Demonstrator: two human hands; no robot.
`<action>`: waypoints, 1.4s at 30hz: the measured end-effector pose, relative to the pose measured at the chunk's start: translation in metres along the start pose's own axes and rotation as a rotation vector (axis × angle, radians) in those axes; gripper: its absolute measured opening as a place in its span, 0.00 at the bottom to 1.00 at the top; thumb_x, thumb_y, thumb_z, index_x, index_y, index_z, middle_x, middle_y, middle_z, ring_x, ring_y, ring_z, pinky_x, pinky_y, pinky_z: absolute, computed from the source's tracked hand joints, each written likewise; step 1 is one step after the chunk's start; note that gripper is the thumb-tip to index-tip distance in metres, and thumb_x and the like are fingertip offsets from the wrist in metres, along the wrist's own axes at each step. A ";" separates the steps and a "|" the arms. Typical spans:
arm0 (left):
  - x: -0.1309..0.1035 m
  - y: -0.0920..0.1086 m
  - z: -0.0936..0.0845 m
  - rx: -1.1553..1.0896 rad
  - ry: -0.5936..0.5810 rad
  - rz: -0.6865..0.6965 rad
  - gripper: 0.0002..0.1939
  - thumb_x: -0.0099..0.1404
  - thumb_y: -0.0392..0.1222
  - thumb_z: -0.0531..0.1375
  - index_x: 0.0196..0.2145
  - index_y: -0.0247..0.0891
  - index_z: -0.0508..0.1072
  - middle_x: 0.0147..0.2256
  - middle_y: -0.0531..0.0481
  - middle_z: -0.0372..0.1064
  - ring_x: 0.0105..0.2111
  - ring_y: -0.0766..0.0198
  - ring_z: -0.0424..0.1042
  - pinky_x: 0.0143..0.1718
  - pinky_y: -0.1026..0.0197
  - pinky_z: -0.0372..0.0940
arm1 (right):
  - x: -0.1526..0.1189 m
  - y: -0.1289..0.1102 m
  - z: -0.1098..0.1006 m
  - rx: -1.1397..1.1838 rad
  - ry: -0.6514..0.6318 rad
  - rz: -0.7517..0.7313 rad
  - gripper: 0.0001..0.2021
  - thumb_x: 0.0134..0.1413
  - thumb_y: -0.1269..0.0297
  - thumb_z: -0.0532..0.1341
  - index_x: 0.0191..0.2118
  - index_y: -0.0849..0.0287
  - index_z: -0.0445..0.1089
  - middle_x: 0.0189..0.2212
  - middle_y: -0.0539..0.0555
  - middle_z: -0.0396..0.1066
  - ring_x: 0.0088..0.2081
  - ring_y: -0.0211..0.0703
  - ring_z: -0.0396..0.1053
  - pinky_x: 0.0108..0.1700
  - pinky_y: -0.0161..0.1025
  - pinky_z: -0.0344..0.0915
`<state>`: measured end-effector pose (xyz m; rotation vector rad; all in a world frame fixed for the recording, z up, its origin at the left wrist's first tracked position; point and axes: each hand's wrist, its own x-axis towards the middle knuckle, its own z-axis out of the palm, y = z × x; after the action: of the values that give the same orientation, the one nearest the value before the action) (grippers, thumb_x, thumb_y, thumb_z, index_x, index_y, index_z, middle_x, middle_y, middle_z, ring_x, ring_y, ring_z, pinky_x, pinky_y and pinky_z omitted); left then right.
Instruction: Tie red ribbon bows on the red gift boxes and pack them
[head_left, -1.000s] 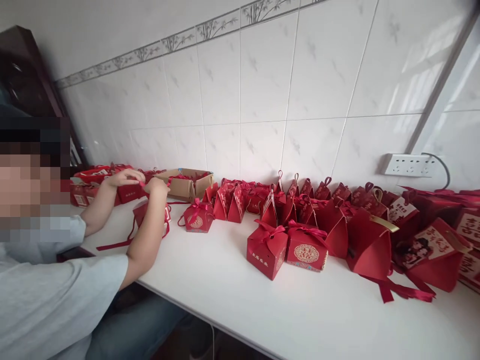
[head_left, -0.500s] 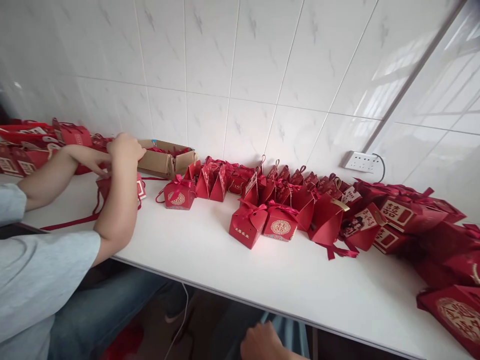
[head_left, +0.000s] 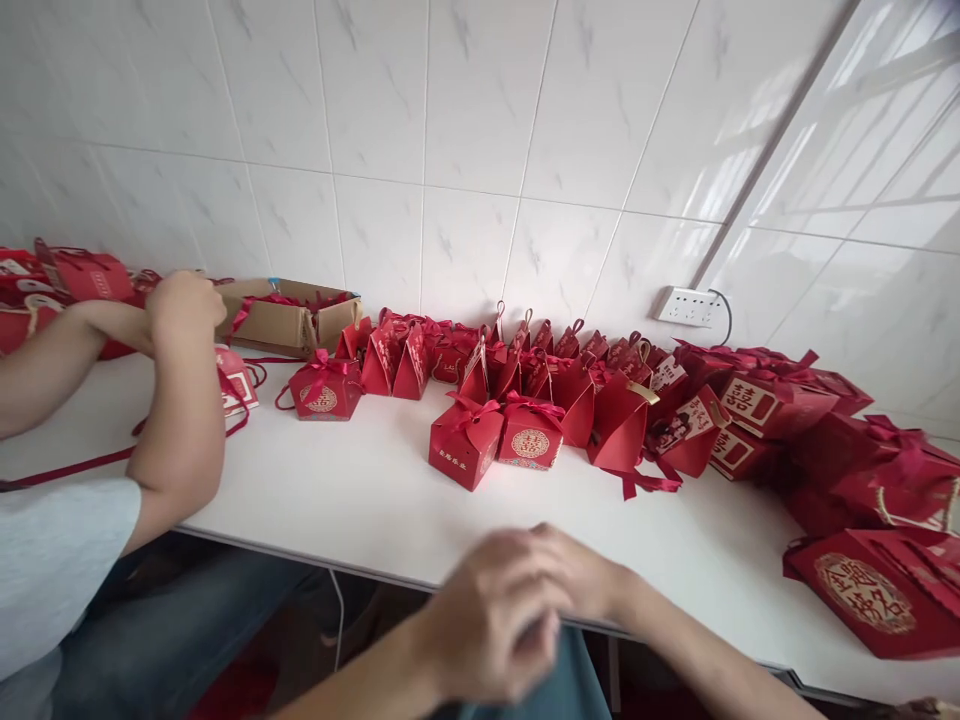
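Observation:
My left hand (head_left: 499, 620) is above the table's front edge, blurred, its fingers curled in and an open gap inside the curl. Nothing shows in that curl. Against it, or just behind it, is my right hand (head_left: 581, 570), whose fingers are mostly hidden by the left. Nearest to both, farther in on the white table (head_left: 360, 500), are a red gift box (head_left: 465, 440) with a ribbon bow and a red box with a round gold emblem (head_left: 531, 442). Neither hand touches these boxes.
On the left a co-worker's arms (head_left: 176, 400) bend over a red box (head_left: 236, 380) with loose ribbon. A cardboard carton (head_left: 277, 325) holds red ribbon. Rows of red boxes (head_left: 619, 420) line the wall below a power strip (head_left: 686, 306). A large red box (head_left: 862, 595) stands right.
My right hand has risen from below the table edge, and my left hand has come into view against it. The view has turned slightly right. The co-worker's hands remain at their box.

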<state>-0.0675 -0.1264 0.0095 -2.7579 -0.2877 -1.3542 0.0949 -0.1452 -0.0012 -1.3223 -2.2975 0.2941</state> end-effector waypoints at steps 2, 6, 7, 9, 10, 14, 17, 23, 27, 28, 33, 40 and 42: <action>0.004 -0.022 -0.008 -0.111 0.048 -0.151 0.09 0.63 0.35 0.50 0.36 0.39 0.69 0.39 0.46 0.72 0.45 0.62 0.71 0.45 0.59 0.69 | 0.013 0.024 -0.018 0.055 0.146 0.041 0.11 0.58 0.64 0.54 0.27 0.55 0.69 0.23 0.46 0.72 0.24 0.35 0.69 0.27 0.31 0.67; 0.022 -0.056 0.008 -0.325 0.044 -0.351 0.08 0.64 0.33 0.50 0.35 0.39 0.68 0.38 0.47 0.71 0.40 0.63 0.72 0.41 0.61 0.69 | 0.040 0.077 -0.042 0.022 0.619 0.221 0.10 0.60 0.60 0.49 0.34 0.56 0.65 0.33 0.56 0.69 0.35 0.45 0.68 0.39 0.45 0.68; 0.026 -0.060 0.019 -0.352 -0.002 -0.318 0.08 0.64 0.33 0.50 0.34 0.39 0.68 0.37 0.48 0.71 0.38 0.64 0.72 0.40 0.62 0.69 | 0.045 0.088 -0.043 0.014 0.686 0.233 0.09 0.59 0.59 0.51 0.35 0.56 0.64 0.36 0.57 0.67 0.39 0.47 0.67 0.42 0.47 0.68; 0.032 -0.065 0.044 -0.339 -0.080 -0.194 0.09 0.63 0.33 0.48 0.32 0.40 0.67 0.34 0.50 0.71 0.36 0.65 0.72 0.39 0.63 0.69 | 0.048 0.105 -0.037 0.009 0.761 0.239 0.09 0.57 0.58 0.53 0.40 0.56 0.63 0.41 0.59 0.64 0.46 0.51 0.65 0.48 0.51 0.66; 0.034 -0.067 0.055 -0.305 -0.096 -0.135 0.10 0.63 0.33 0.48 0.30 0.40 0.67 0.32 0.52 0.70 0.34 0.65 0.72 0.38 0.63 0.69 | 0.048 0.111 -0.031 0.012 0.768 0.237 0.11 0.57 0.57 0.53 0.42 0.56 0.63 0.43 0.60 0.62 0.48 0.52 0.64 0.51 0.53 0.65; 0.034 -0.083 0.080 -0.199 -0.012 -0.161 0.10 0.62 0.34 0.46 0.27 0.41 0.65 0.27 0.51 0.65 0.30 0.61 0.67 0.35 0.57 0.66 | 0.039 0.117 -0.013 0.035 0.704 0.241 0.16 0.57 0.57 0.55 0.50 0.55 0.61 0.50 0.60 0.58 0.56 0.52 0.60 0.57 0.54 0.61; 0.034 -0.101 0.084 -0.186 0.140 -0.364 0.03 0.60 0.38 0.51 0.30 0.40 0.63 0.30 0.48 0.62 0.33 0.58 0.65 0.37 0.53 0.64 | 0.035 0.113 -0.011 0.056 0.663 0.256 0.16 0.57 0.58 0.55 0.50 0.54 0.60 0.52 0.60 0.56 0.59 0.51 0.56 0.58 0.52 0.61; 0.060 -0.141 0.103 -0.376 0.362 -0.967 0.15 0.63 0.49 0.49 0.43 0.38 0.59 0.46 0.40 0.59 0.48 0.54 0.63 0.49 0.50 0.62 | 0.037 0.114 -0.006 0.201 0.632 0.268 0.26 0.55 0.60 0.57 0.57 0.55 0.50 0.57 0.63 0.52 0.62 0.53 0.51 0.61 0.56 0.56; 0.061 -0.150 0.117 -0.504 0.268 -1.102 0.20 0.62 0.54 0.51 0.45 0.38 0.62 0.48 0.40 0.63 0.50 0.52 0.65 0.49 0.50 0.63 | 0.039 0.117 0.001 0.451 0.630 0.368 0.38 0.53 0.55 0.59 0.62 0.54 0.35 0.60 0.65 0.49 0.62 0.55 0.53 0.55 0.56 0.64; 0.059 -0.148 0.119 -0.532 0.240 -1.108 0.21 0.61 0.54 0.52 0.45 0.37 0.63 0.48 0.40 0.63 0.50 0.52 0.65 0.50 0.50 0.63 | 0.039 0.115 0.001 0.468 0.617 0.381 0.39 0.53 0.55 0.59 0.62 0.54 0.34 0.60 0.65 0.50 0.62 0.55 0.54 0.55 0.57 0.63; 0.046 -0.138 0.110 -0.670 0.208 -0.914 0.19 0.62 0.51 0.50 0.46 0.39 0.64 0.47 0.44 0.68 0.48 0.54 0.68 0.49 0.53 0.64 | 0.035 0.101 -0.007 0.207 0.610 0.171 0.36 0.52 0.61 0.59 0.62 0.57 0.39 0.58 0.66 0.50 0.63 0.57 0.49 0.60 0.59 0.57; 0.041 -0.145 0.102 -0.477 -0.004 -0.460 0.28 0.64 0.50 0.50 0.59 0.36 0.53 0.57 0.38 0.58 0.56 0.52 0.62 0.55 0.50 0.60 | 0.029 0.102 -0.018 0.399 0.741 0.227 0.26 0.59 0.49 0.51 0.57 0.56 0.46 0.53 0.63 0.58 0.56 0.53 0.60 0.56 0.55 0.61; 0.040 -0.147 0.105 -0.436 -0.034 -0.471 0.29 0.65 0.50 0.49 0.60 0.36 0.50 0.59 0.37 0.54 0.59 0.52 0.58 0.58 0.48 0.57 | 0.031 0.104 -0.017 0.456 0.757 0.370 0.19 0.60 0.50 0.51 0.51 0.56 0.52 0.50 0.61 0.62 0.52 0.51 0.64 0.51 0.52 0.65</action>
<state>0.0102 0.0375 -0.0287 -3.2096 -0.7722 -1.6357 0.1687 -0.0664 -0.0200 -1.3082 -1.2707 0.3361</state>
